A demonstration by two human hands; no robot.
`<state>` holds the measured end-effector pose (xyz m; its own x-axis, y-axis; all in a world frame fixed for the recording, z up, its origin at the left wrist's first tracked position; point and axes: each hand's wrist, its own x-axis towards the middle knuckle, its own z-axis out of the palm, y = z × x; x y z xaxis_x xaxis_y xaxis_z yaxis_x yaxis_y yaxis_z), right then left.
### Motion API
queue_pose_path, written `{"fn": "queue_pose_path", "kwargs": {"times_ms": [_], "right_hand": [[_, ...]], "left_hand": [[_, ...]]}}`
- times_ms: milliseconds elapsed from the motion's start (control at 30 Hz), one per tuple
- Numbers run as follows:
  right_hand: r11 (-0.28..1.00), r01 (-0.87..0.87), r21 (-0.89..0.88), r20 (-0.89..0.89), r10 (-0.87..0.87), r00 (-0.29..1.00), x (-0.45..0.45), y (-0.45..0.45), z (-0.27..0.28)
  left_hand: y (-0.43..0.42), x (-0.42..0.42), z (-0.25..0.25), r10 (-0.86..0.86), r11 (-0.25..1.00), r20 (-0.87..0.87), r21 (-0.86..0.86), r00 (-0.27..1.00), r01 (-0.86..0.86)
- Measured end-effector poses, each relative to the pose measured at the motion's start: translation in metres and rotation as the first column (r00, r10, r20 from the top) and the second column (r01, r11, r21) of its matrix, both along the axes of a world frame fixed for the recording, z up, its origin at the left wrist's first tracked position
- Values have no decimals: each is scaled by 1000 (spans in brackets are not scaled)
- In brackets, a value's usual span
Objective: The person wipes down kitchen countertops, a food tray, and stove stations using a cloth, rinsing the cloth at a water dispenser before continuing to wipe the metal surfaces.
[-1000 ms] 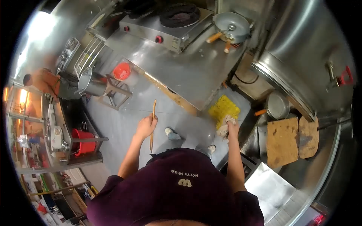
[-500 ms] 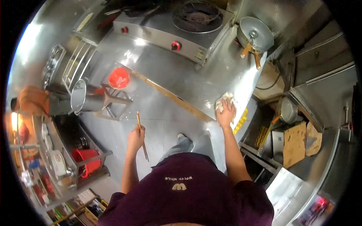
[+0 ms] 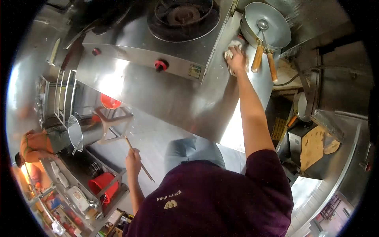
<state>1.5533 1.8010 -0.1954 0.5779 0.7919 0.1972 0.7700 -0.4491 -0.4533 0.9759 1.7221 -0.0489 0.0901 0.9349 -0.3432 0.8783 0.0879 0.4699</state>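
Observation:
My left hand [image 3: 133, 158] is closed around a pair of long wooden chopsticks [image 3: 147, 173], held slantwise over the floor beside my body. On the steel counter [image 3: 173, 102], my right hand [image 3: 238, 61] presses a crumpled white cloth [image 3: 228, 54] against the surface between the stove and a wok. The fingers are bunched on the cloth and partly cover it. Close to that hand sits the grey metal wok [image 3: 280, 33] with a wooden handle. A ladle [image 3: 262, 25] rests in the wok, its own wooden handle reaching over the rim.
A gas stove [image 3: 134, 51] with red knobs fills the back. To the left, a metal pot [image 3: 73, 138] and a red bucket [image 3: 109, 102] stand near a stool [image 3: 118, 128]. A person [image 3: 36, 146] is at the far left. Cardboard [image 3: 312, 148] lies at right.
My right hand has slid the cloth from the counter's front right part back toward the stove and wok. The view has moved closer to the stove. My left hand still holds the chopsticks.

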Motion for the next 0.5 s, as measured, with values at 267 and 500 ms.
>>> {"fn": "queue_pose_path", "kwargs": {"times_ms": [267, 500], "right_hand": [[905, -415, -93, 9, 417, 909, -126, -100, 7], [997, -69, -21, 67, 70, 995, -52, -12, 12]], "left_hand": [[62, 48, 4, -139, 986, -29, -92, 990, 136], [106, 66, 5, -233, 963, -31, -146, 972, 226]]}}
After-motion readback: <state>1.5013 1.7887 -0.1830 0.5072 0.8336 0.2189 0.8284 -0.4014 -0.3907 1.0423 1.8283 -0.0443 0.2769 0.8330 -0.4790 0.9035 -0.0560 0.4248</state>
